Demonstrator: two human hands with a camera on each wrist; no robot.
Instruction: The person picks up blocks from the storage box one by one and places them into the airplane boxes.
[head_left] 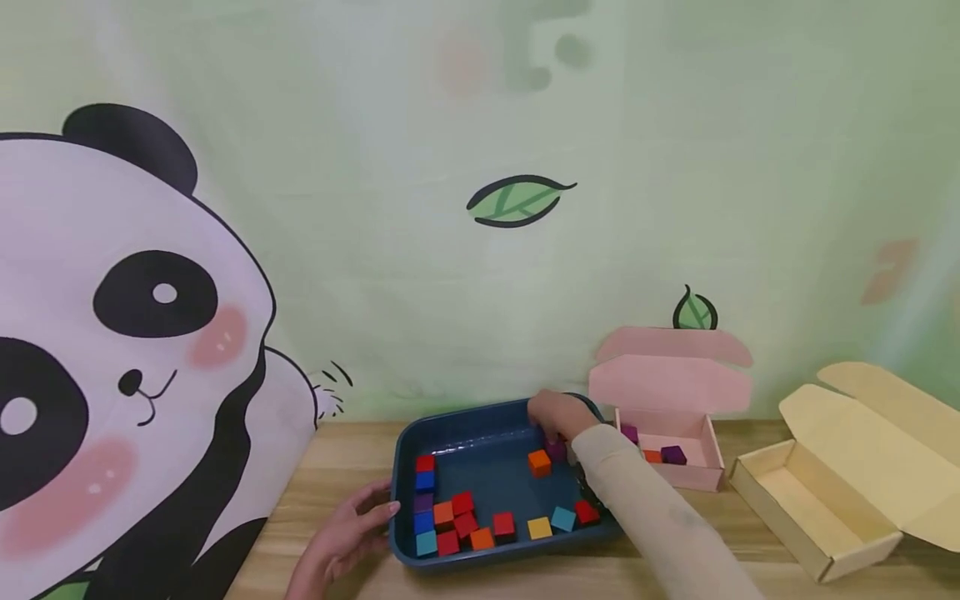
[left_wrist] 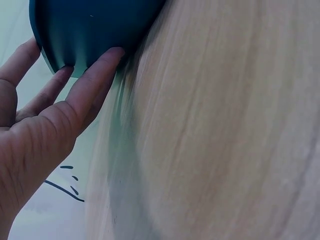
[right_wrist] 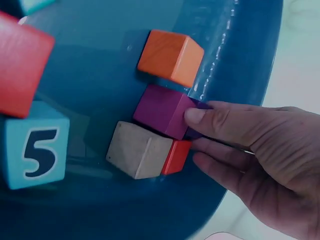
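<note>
A dark blue tray (head_left: 487, 471) holds several small coloured cubes. Inside its far right corner, my right hand (head_left: 562, 414) pinches a purple cube (right_wrist: 162, 107), thumb on the near face and fingers behind it. Against that cube lie a plain wooden cube (right_wrist: 132, 150) and a red cube (right_wrist: 176, 156); an orange cube (right_wrist: 167, 55) sits just beside it. Part of another dark purple cube shows behind the thumb. At the tray's left end, my left hand (head_left: 351, 525) touches the outer wall with spread, fairly straight fingertips (left_wrist: 112, 55).
Right of the tray stands an open pink box (head_left: 708, 475) with purple and orange cubes inside. An open cream box (head_left: 810, 492) sits farther right, its lid folded back. Red, blue, orange and yellow cubes line the tray's left and near sides. A panda-printed backdrop hangs behind the table.
</note>
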